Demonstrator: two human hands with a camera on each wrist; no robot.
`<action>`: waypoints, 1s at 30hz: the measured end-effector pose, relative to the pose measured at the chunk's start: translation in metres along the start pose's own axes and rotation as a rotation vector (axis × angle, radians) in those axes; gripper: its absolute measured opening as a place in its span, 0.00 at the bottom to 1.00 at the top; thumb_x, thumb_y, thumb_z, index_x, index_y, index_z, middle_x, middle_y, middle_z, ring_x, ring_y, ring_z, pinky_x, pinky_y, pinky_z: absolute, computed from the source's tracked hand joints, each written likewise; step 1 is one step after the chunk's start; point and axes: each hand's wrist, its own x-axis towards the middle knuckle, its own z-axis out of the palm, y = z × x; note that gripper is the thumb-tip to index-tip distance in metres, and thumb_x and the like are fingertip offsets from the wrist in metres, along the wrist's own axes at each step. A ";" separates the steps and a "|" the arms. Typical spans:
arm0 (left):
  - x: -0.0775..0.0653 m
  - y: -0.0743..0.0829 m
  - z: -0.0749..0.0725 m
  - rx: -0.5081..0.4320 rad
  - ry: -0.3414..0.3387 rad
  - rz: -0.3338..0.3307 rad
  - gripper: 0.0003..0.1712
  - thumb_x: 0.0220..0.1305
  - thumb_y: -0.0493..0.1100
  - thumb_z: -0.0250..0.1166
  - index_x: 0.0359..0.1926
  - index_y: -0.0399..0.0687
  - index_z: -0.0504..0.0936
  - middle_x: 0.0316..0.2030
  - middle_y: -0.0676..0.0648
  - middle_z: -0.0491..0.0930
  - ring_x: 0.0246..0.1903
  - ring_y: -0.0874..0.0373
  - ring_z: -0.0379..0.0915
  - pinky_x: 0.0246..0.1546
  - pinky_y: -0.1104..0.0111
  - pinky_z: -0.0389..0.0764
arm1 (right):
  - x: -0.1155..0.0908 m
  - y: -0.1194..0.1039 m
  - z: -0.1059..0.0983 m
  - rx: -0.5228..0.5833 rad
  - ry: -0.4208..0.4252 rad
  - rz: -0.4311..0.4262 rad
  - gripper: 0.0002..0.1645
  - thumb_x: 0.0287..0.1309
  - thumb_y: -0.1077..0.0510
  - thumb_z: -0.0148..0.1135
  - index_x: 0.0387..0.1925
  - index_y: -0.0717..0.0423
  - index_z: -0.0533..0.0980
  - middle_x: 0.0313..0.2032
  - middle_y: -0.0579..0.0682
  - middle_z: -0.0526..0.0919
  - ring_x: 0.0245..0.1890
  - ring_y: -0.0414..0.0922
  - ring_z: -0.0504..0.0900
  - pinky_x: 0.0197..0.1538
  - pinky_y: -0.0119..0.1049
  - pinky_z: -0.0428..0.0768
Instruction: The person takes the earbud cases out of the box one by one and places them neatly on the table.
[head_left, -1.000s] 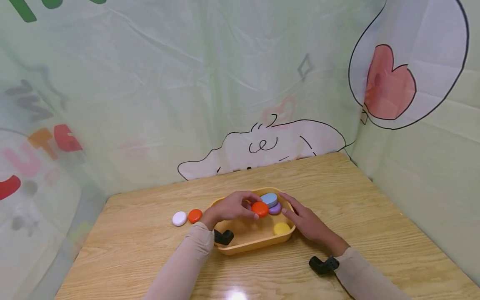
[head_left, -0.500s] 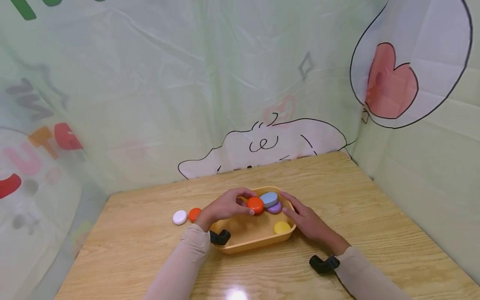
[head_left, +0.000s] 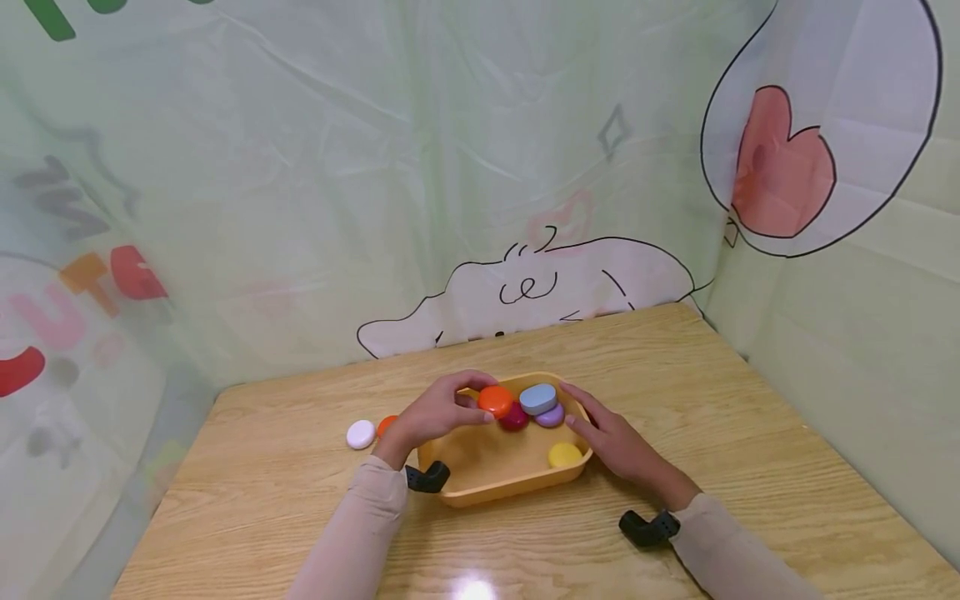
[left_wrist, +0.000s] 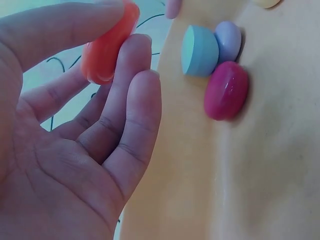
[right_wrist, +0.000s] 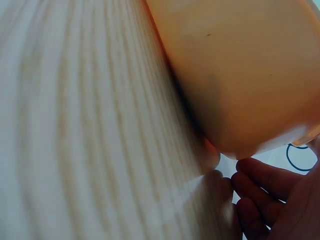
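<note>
My left hand (head_left: 438, 410) pinches an orange-red, smooth pebble-shaped piece (head_left: 496, 401) between thumb and fingertips, raised over the far left part of an orange tray (head_left: 517, 490). In the left wrist view the same orange-red piece (left_wrist: 107, 50) is held well above the tray floor. Below it lies a crimson piece (head_left: 514, 417), beside a faceted light blue one (head_left: 537, 399) and a purple one (head_left: 551, 416). A yellow piece (head_left: 564, 455) sits in the near right corner. My right hand (head_left: 618, 442) holds the tray's right end, thumb at the rim and fingers along the outside.
On the wooden table (head_left: 270, 500), left of the tray, lie a white piece (head_left: 361, 434) and another orange-red piece (head_left: 386, 425), partly hidden behind my left wrist. A printed curtain (head_left: 300, 208) hangs behind the table and another along its right side.
My left hand has moved a little left and up with the orange-red piece, uncovering the crimson piece in the tray. The right hand stays in place at the tray's end.
</note>
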 end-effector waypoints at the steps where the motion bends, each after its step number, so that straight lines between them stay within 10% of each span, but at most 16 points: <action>1: -0.001 -0.001 -0.001 -0.014 0.007 0.002 0.26 0.61 0.41 0.72 0.61 0.51 0.79 0.53 0.49 0.78 0.44 0.50 0.78 0.48 0.64 0.78 | 0.000 0.000 0.000 -0.001 0.001 -0.003 0.33 0.77 0.48 0.48 0.78 0.44 0.54 0.75 0.60 0.56 0.73 0.63 0.55 0.68 0.65 0.56; 30: -0.050 -0.023 -0.015 -0.216 0.180 -0.008 0.32 0.61 0.41 0.73 0.65 0.45 0.73 0.60 0.43 0.73 0.50 0.46 0.80 0.51 0.60 0.81 | 0.000 -0.002 0.000 0.012 -0.004 0.025 0.34 0.77 0.48 0.48 0.78 0.45 0.53 0.76 0.61 0.54 0.74 0.64 0.53 0.69 0.64 0.55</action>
